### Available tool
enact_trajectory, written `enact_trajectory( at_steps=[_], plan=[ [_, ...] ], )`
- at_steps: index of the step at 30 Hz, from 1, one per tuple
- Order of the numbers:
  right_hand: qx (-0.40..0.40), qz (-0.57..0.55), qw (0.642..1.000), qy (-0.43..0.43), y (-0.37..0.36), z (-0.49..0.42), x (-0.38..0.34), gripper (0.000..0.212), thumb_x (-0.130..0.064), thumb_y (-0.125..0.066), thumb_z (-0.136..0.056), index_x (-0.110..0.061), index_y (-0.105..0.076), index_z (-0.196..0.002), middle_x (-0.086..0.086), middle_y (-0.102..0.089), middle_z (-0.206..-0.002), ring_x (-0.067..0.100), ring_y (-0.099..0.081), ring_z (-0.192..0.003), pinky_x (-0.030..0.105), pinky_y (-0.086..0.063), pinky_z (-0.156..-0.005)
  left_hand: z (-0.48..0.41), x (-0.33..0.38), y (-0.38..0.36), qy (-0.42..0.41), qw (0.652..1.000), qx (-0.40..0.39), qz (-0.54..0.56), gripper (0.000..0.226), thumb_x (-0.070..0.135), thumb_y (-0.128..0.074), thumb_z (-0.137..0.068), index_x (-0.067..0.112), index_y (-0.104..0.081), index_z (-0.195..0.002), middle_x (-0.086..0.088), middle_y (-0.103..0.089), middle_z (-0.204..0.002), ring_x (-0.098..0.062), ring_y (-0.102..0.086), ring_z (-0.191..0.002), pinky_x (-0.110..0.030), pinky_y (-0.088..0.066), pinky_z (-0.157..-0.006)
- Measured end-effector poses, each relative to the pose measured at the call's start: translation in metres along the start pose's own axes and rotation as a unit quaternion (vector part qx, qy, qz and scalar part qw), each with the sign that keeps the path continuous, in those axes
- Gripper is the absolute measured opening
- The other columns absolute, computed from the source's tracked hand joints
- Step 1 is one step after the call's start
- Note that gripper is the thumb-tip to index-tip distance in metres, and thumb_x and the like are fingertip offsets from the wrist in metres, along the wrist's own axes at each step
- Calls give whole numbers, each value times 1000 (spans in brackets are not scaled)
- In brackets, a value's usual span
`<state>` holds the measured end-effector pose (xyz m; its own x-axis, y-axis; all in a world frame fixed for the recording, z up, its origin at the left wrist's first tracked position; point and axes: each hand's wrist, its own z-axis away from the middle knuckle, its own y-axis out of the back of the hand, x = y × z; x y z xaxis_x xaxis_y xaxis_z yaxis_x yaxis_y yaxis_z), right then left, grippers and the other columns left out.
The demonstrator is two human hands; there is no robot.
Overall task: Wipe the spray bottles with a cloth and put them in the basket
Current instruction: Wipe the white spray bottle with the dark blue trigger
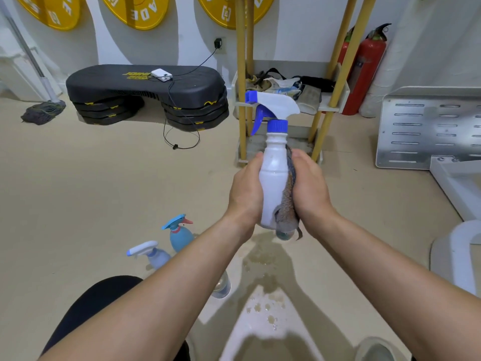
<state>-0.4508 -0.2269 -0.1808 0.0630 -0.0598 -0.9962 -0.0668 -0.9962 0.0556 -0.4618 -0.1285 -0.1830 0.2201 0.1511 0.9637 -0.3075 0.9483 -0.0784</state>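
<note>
I hold a white spray bottle [273,175] with a blue trigger and cap upright in mid-air, nozzle pointing left. My left hand [246,191] grips its left side. My right hand [309,188] presses a brown-grey cloth [286,204] against the bottle's right side and base. On the floor lower left stand a blue spray bottle [179,234] with a red nozzle and a pale lilac spray bottle [153,254]. A clear bottle [221,286] shows partly under my left forearm. No basket is visible.
Wet patches [263,259] spread on the beige floor below my hands. Black stacked step platforms [145,92] sit at the back, a mop [43,110] at far left, a yellow-legged shelf [289,100] behind the bottle, red fire extinguishers [364,71], white equipment [429,128] at right.
</note>
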Motion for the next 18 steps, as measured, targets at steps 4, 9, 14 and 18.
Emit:
enact_trajectory(
  at_steps=[4,9,14,18],
  plan=[
    [3,-13,1000,-27,3,-2,-8,31,-22,-40,-104,-23,-58,-79,-17,-59,-68,3,-51,-65,24,-42,-65,4,2,-3,17,1000,-5,-20,41,47,-50,-98,23,-64,-67,8,-70,-70,-16,-62,-66,-30,-45,-66],
    [-12,191,973,127,-10,26,19,49,-41,-32,-99,-29,-39,-146,-1,-51,-134,11,-48,-119,27,-38,-96,1,3,-1,-26,996,55,-72,53,64,-36,-77,23,-68,-76,-9,-76,-98,-33,-68,-99,-48,-52,-97],
    [3,83,994,64,-4,13,9,33,-34,-39,-103,-25,-57,-129,-13,-67,-116,0,-59,-103,22,-43,-87,3,2,1,-17,999,21,-39,41,55,-49,-90,23,-68,-74,3,-74,-82,-25,-67,-81,-35,-52,-77],
    [11,-109,992,-61,4,2,4,30,-21,-42,-107,-27,-68,-92,-24,-70,-75,-8,-63,-72,14,-47,-70,6,2,3,12,997,-73,0,33,55,-60,-84,27,-73,-73,3,-76,-83,-19,-70,-78,-34,-50,-77]
  ],
)
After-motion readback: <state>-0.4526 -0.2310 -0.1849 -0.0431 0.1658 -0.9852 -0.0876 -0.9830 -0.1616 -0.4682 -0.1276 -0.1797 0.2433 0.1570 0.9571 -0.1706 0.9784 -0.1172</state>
